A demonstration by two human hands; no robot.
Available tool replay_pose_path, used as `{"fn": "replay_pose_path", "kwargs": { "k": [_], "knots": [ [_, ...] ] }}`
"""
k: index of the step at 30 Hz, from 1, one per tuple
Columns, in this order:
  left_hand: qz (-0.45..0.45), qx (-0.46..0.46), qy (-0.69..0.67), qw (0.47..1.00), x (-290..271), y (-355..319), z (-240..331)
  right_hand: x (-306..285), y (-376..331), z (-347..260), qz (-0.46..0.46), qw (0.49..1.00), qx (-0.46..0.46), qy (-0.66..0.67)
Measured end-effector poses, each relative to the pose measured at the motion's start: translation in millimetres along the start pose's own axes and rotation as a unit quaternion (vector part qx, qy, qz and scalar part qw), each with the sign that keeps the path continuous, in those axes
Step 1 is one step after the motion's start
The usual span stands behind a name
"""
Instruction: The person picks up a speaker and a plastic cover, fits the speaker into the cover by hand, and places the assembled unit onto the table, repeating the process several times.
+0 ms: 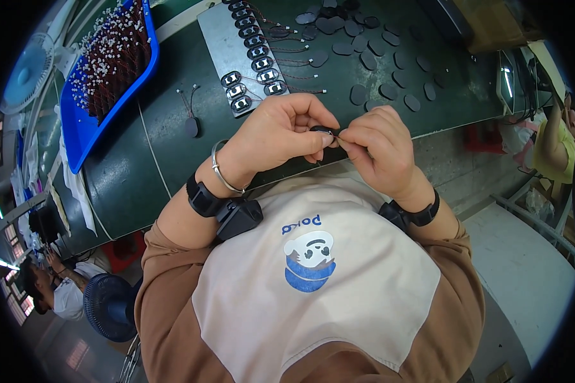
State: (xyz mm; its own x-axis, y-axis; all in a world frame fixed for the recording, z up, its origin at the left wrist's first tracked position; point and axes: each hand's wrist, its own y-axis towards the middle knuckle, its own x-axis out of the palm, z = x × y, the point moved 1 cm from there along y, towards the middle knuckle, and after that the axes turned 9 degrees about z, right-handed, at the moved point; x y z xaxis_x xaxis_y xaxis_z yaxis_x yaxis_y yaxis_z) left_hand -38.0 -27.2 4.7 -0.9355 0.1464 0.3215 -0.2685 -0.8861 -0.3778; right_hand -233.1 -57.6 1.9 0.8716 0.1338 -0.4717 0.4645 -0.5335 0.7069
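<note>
In front of my body, at the near edge of the green table, my two hands meet. Between the thumb and fingers of my left hand is a small black oval speaker, partly covered by the fingertips. My right hand is closed in a pinch right beside it; what its fingertips grip is too small to make out. Just beyond, a grey metal plate carries rows of similar oval speakers with thin twisted wires and white plugs. One more wired oval speaker lies alone to the left.
A blue tray at the left holds a heap of dark red wires with white plugs. Many loose black oval pads are scattered over the green table on the far right. A fan and other people are further off.
</note>
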Motion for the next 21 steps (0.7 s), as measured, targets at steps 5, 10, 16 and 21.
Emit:
{"fn": "replay_pose_path", "kwargs": {
  "k": [5,10,16,21],
  "knots": [
    [-0.018,-0.003,-0.041,0.999,-1,1,-1,-3,0,0,-0.01,1.0,0.0,0.001],
    [-0.035,-0.016,-0.111,0.993,-2,2,-5,-6,0,0,-0.013,1.0,-0.011,-0.009],
    [-0.031,-0.015,-0.119,0.992,0,4,-8,-7,0,-1,-0.013,0.999,-0.033,-0.032],
    [-0.021,0.0,-0.11,0.994,0,4,-11,-6,-1,0,-0.017,0.999,-0.031,-0.029]
  ]
}}
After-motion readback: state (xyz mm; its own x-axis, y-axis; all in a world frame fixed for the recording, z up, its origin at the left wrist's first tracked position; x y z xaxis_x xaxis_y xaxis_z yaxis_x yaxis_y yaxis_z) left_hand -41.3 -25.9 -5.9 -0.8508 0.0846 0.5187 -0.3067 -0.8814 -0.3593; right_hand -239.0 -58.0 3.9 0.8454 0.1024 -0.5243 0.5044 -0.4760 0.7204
